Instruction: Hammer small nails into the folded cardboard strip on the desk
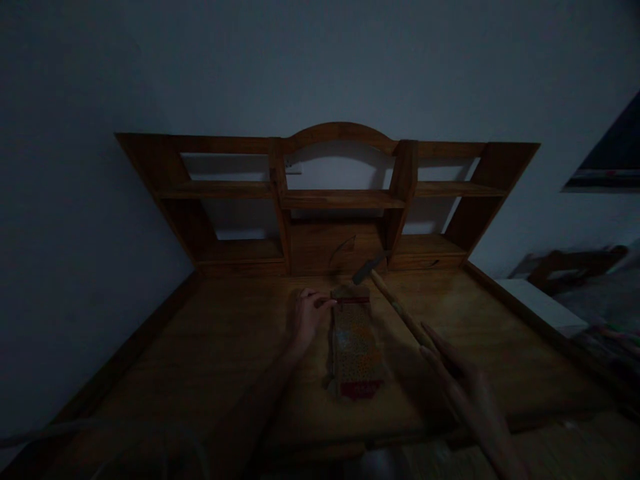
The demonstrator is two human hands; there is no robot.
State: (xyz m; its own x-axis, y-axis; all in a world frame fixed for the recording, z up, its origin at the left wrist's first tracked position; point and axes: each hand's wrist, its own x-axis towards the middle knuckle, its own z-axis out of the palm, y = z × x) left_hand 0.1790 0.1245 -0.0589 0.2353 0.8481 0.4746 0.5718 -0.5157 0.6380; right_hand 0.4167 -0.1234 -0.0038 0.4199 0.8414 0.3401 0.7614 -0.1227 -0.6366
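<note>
A long, worn flat cardboard-like package (356, 343), speckled yellow-brown with dark red bands at both ends, lies on the wooden desktop. At its far end, my left hand (311, 310) has thumb and finger pinched together. A thin, dark, nail-like piece (341, 306) shows at the fingertips, too dim to be sure of. My right hand (463, 380) is wrapped around the wooden handle of a hammer (395, 303). The dark metal head is raised over the package's far right corner, apart from the pinched fingers.
A wooden shelf unit (343, 199) with several compartments stands at the back of the desk (220, 353), against the wall. Raised wooden edges run along the desk's sides. To the right are a white surface (537, 303) and a dark wooden chair back (575, 267). The room is dim.
</note>
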